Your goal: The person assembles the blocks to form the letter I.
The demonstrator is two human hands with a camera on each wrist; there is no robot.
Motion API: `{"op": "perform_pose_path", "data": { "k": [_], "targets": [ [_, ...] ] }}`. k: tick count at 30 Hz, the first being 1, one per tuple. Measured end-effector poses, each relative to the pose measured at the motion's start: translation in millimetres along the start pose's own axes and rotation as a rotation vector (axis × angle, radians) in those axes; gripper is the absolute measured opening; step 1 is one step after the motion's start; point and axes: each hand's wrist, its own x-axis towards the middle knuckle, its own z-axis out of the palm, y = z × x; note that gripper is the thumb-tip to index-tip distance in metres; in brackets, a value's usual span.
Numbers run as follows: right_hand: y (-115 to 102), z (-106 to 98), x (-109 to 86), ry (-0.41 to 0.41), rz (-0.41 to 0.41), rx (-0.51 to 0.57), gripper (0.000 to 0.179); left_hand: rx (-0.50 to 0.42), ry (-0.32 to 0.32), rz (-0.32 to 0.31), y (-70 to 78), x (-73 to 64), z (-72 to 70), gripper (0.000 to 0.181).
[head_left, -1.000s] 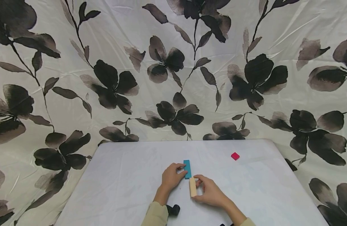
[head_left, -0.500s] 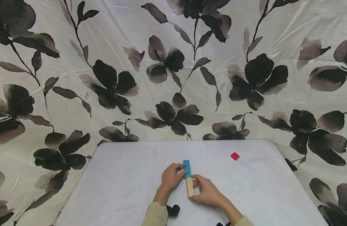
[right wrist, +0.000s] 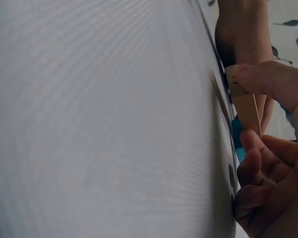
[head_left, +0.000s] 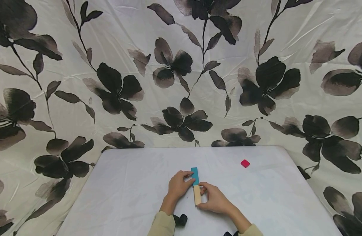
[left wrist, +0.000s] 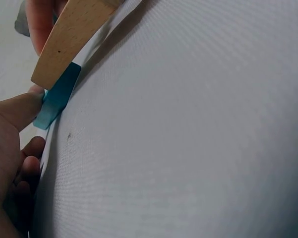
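A blue oblong block [head_left: 195, 174] lies on the white table, its long side pointing away from me. My left hand [head_left: 178, 185] holds it from the left, thumb and index finger at its side. In the left wrist view the thumb [left wrist: 25, 107] overlaps this block's end. A plain wooden block [head_left: 197, 196] is pinched lengthwise in my right hand [head_left: 215, 198], with the thumb at its near end and the index finger at its far end. Its far end meets the blue block's near end in the head view, nearly in line. The right wrist view shows the wooden block [right wrist: 247, 109] close over the tabletop.
A small red block [head_left: 245, 163] lies at the back right of the white table [head_left: 124, 190]. Behind the far edge hangs a floral cloth [head_left: 175, 82]. A black object [head_left: 181, 220] sits at the left wrist.
My right hand has shifted the wooden block a little to the left, nearer in line with the blue block. The left hand, blue block and red block stay put.
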Motion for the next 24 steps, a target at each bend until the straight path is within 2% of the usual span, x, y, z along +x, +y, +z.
{"op": "perform_pose_path", "data": {
  "k": [11,24],
  "targets": [
    [-2.4,1.6,-0.4,0.000,0.017,-0.037,0.079,-0.010,0.016,0.002,0.2,-2.7,-2.0,0.035],
    [1.2,1.4,-3.5,-0.001,0.028,-0.059,0.080,-0.005,0.027,0.002,0.6,-2.8,4.1,0.036]
  ]
}}
